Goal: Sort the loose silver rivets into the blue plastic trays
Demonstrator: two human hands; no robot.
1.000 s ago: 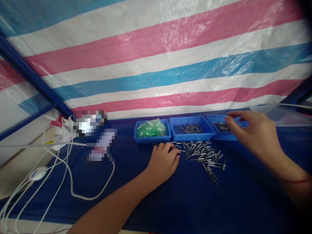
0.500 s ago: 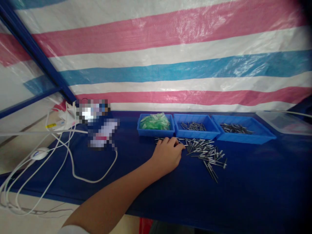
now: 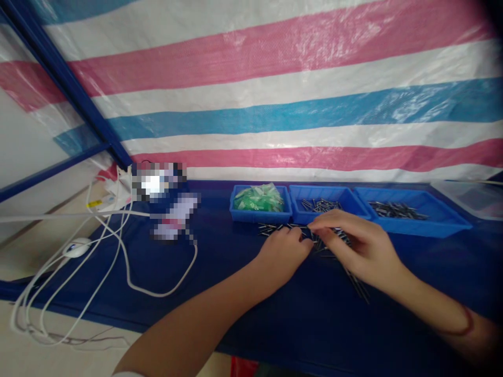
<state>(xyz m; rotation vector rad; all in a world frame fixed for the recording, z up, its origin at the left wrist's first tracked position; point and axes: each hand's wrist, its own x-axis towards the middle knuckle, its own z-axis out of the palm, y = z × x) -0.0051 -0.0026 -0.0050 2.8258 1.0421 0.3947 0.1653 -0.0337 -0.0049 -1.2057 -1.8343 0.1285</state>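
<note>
Loose pop rivets (image 3: 356, 283), thin dark pins with silver sleeves, lie in a heap in front of the blue bins. My left hand (image 3: 283, 251) rests at the heap's left side, fingers curled down and closed; what they hold is hidden. From the right, my right hand (image 3: 363, 248) reaches over the heap, with thumb and forefinger brought together close to the left fingertips. A thin metal end shows at that pinch, seemingly a rivet. Much of the heap is covered by my right hand.
Behind the heap stand a blue bin (image 3: 259, 216) of green plastic packets, a middle bin (image 3: 301, 214) of rivets and a right bin (image 3: 444, 222) with more. A clear plastic lid or tray (image 3: 467, 199) lies far right. White cables (image 3: 129, 277) and blurred-out devices occupy the left.
My right hand has come in from the right over the rivets, its fingertips meeting near my left hand. The left hand stays at the heap's left side. The view has shifted slightly.
</note>
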